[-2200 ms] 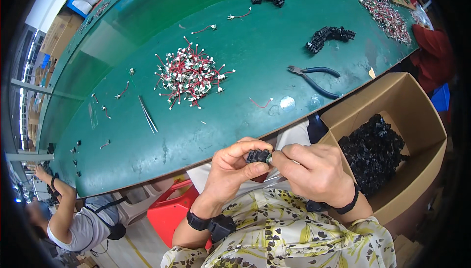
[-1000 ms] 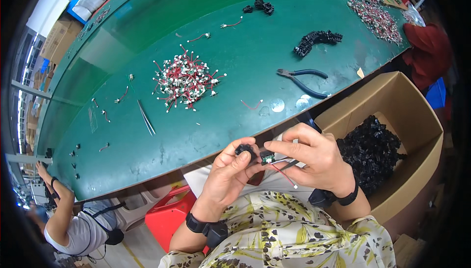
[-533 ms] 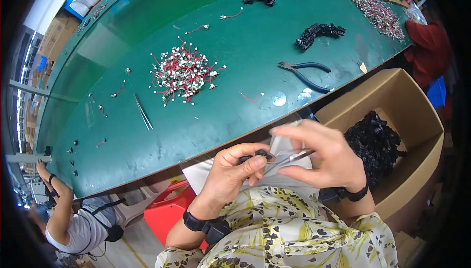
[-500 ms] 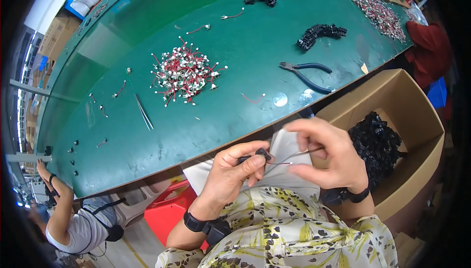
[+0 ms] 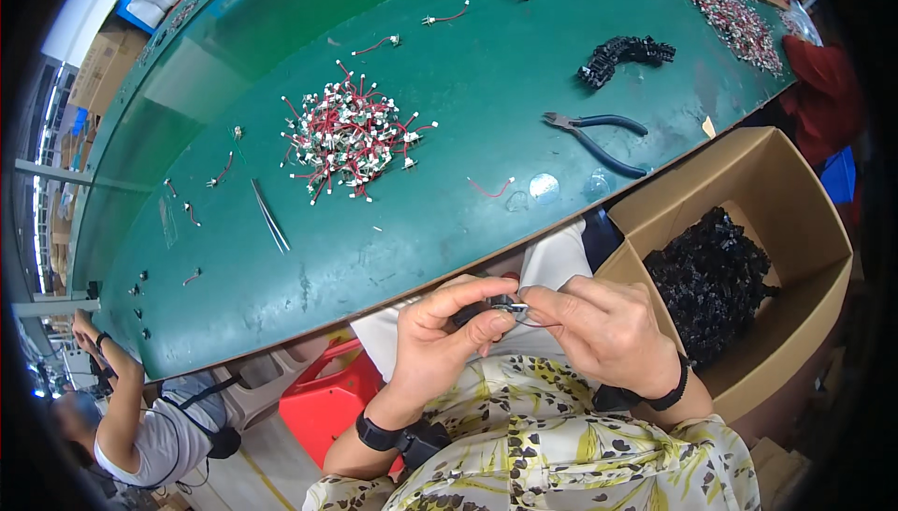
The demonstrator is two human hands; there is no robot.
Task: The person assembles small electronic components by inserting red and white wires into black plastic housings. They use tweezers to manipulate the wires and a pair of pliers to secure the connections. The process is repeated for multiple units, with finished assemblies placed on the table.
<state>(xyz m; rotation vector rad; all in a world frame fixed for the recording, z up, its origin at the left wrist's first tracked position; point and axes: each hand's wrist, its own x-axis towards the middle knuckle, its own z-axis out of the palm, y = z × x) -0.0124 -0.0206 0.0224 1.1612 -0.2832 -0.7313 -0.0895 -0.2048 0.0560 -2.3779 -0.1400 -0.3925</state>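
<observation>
Near my lap, my left hand (image 5: 432, 335) is closed around a small black plastic part (image 5: 496, 303). A pale, shiny piece shows at the end of this part. My right hand (image 5: 603, 331) pinches close against that end, its fingertips meeting the left thumb and forefinger. A thin dark red wire (image 5: 538, 324) runs from the part into the right fingers, which partly hide it. On the green table (image 5: 449, 249) beyond lies a heap of short red wires with white connectors (image 5: 351, 137). Blue-handled cutting pliers (image 5: 603, 137) lie to its right.
At my right stands a cardboard box (image 5: 795, 249) of black parts (image 5: 716, 286). Tweezers (image 5: 269, 216), a curved row of black parts (image 5: 627, 57) and loose wires lie on the table. A red stool (image 5: 327, 389) stands at my left; another person (image 5: 168, 427) works far left.
My right hand has moved left and closed from an open pose, its fingertips now at the black part. The left hand keeps hold of the part. The whole view has shifted slightly.
</observation>
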